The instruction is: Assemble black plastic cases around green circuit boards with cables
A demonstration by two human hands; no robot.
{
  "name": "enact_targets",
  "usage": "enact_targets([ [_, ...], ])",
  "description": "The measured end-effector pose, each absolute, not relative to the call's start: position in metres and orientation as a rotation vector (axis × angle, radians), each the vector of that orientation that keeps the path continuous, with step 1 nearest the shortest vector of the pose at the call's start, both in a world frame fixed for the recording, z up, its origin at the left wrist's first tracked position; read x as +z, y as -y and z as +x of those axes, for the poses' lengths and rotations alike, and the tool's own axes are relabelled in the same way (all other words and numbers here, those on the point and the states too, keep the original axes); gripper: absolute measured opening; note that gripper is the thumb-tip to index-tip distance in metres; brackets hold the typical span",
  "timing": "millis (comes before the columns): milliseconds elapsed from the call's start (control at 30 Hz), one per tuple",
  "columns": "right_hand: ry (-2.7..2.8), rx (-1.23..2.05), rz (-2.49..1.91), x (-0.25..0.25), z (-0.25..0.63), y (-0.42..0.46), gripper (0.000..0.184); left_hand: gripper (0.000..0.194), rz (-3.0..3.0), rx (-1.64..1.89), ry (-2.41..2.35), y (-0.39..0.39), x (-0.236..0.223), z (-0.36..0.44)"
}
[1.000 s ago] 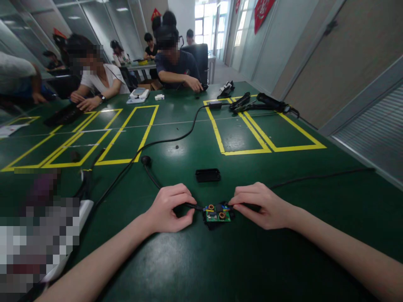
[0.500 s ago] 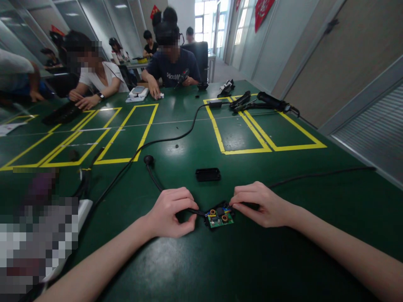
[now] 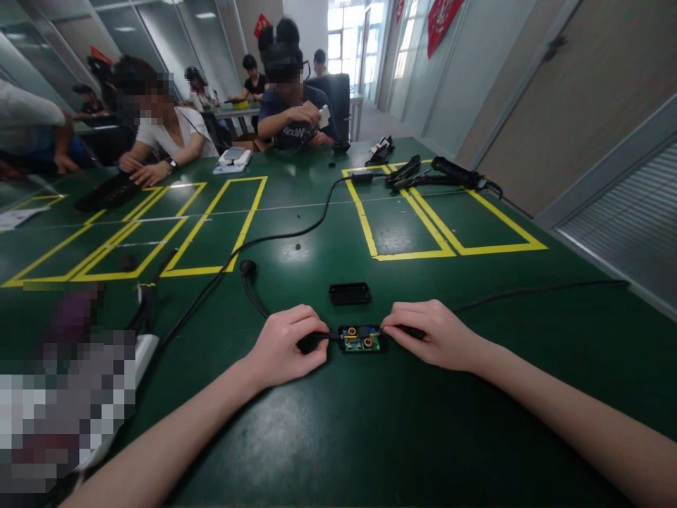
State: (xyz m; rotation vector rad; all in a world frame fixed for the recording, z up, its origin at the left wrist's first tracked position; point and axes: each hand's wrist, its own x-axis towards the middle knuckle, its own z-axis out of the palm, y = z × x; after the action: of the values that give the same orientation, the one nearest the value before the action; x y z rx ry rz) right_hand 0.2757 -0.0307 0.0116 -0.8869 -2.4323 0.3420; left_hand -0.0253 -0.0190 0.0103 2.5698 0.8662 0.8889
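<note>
A small green circuit board (image 3: 361,339) with two copper coils lies in a black case half on the green table (image 3: 338,423). My left hand (image 3: 285,347) is closed, pinching the black cable where it enters the board's left end. On the right end, my right hand (image 3: 431,334) is closed in a pinch on the other black cable (image 3: 539,291), which runs off to the right. A flat black case lid (image 3: 350,293) lies just beyond the board.
Yellow tape rectangles (image 3: 423,219) mark the table. A long black cord (image 3: 285,236) and a round plug (image 3: 247,268) lie to the left. Black tools (image 3: 455,171) sit at the far right. A white power strip (image 3: 142,349) is at my left. Several people sit at the far end.
Both hands moved the board and its case slightly away from me, and it now lies flat instead of tilted. The person across raised a white object.
</note>
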Motion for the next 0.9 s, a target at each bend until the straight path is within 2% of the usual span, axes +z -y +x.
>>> enact_targets([
  [367,2.422,0.425,-1.048,0.0077,0.2743,0.0266,0.029,0.014,2.585,0.845,-0.934,0.0188,0.0082,-0.0242],
  [800,2.427,0.493,-1.065,0.0098,0.2726,0.0255,0.020,0.015,2.631,0.762,-0.902,0.0153,0.0071,-0.0228],
  [900,2.411,0.467,-1.095,0.0090,0.2717,0.0251,0.017,0.021,2.607,0.787,-0.943,0.0152,0.0068,-0.0227],
])
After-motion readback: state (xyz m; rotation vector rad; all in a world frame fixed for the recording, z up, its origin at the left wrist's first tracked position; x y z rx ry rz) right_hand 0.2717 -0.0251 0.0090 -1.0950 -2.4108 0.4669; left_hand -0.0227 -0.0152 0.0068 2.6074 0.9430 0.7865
